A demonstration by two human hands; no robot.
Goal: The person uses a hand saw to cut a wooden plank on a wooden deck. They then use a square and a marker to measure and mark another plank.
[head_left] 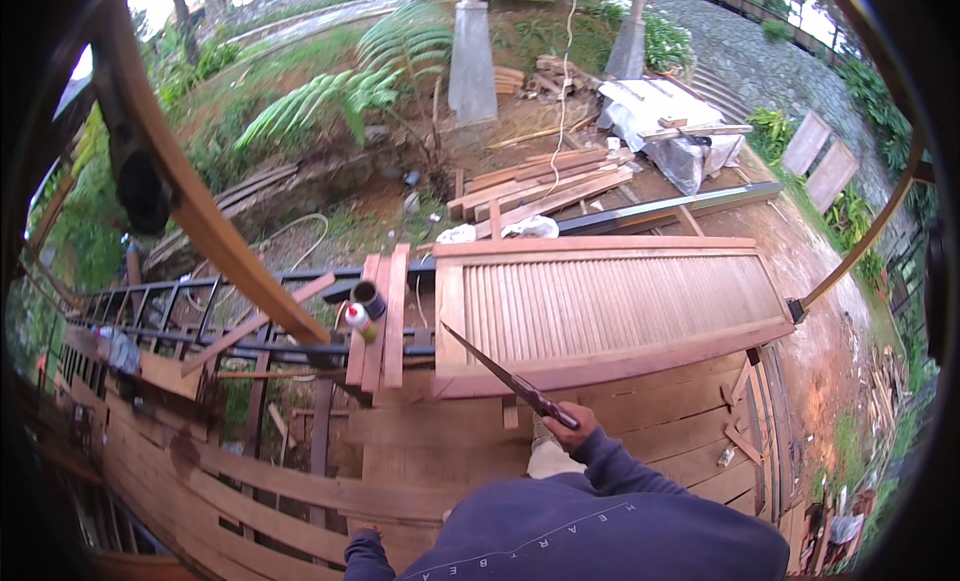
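Observation:
My right hand (pixel 570 427) is closed round the reddish-brown handle of what looks like a handsaw (pixel 500 373). Its dark, tapering blade points up and left, the tip over the near left corner of a louvred wooden shutter panel (pixel 610 306). Whether the blade touches the panel I cannot tell. That panel lies flat in front of me, slats inside a reddish frame. Low in the view, my left hand (pixel 368 532) hangs beside my body above the planks, mostly hidden by its sleeve; its fingers do not show clearly.
Left of the panel, a white bottle with a red cap (pixel 357 317) and a dark open can (pixel 369 297) stand on reddish boards (pixel 398 321). A black metal ladder frame (pixel 205 311) runs left. Behind lie stacked timber (pixel 545 186) and a sheet-covered pile (pixel 665 116). Gaps split the plank floor (pixel 270 486).

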